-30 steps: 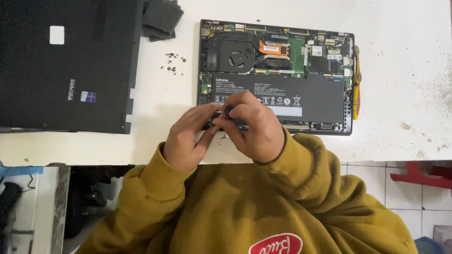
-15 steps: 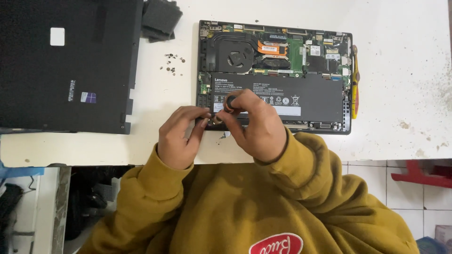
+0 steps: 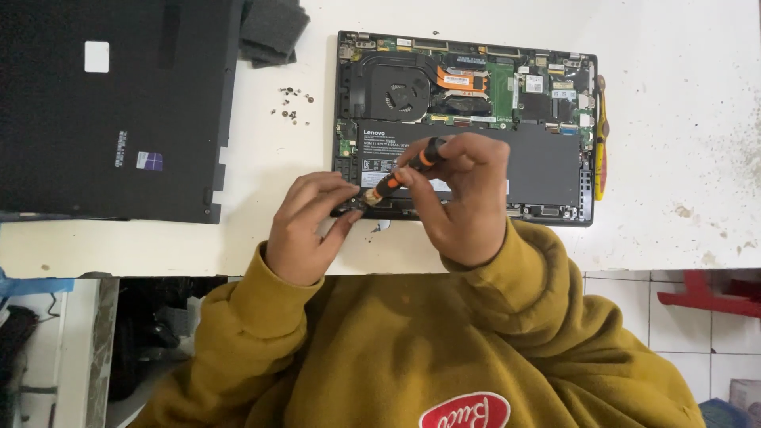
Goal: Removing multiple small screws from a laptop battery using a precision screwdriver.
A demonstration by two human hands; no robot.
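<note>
Orange-and-black, the small screwdriver [image 3: 408,168] sat pinched in the curled fingers of the right hand [image 3: 464,198], its tip angled down toward seven o'clock at the near-left edge of the opened laptop [image 3: 547,162]; the left hand [image 3: 305,226] lay just beside it at about eight o'clock, fingers half closed, fingertips steadying the tip against the chassis rim, though whether they also gripped a screw could not be told; the laptop lay bottom up on the white table [image 3: 674,119], with its black battery [image 3: 547,158] across the near half and the fan [image 3: 396,95] and copper heat pipe toward twelve o'clock; to do this step well, it seemed wise to bring the shaft nearer upright over the screw head, press lightly, and turn from the fingertips so the bit would not slip and chew the head; the steadying hand would do best kept low and clear of the circuit board; a scatter of loose screws [image 3: 293,103] lay at ten o'clock from the hands, near the removed black cover [image 3: 111,111], and any new one probably belonged with them; a yellow-and-red pry tool [image 3: 602,143] rested along the laptop's right edge at two o'clock
</note>
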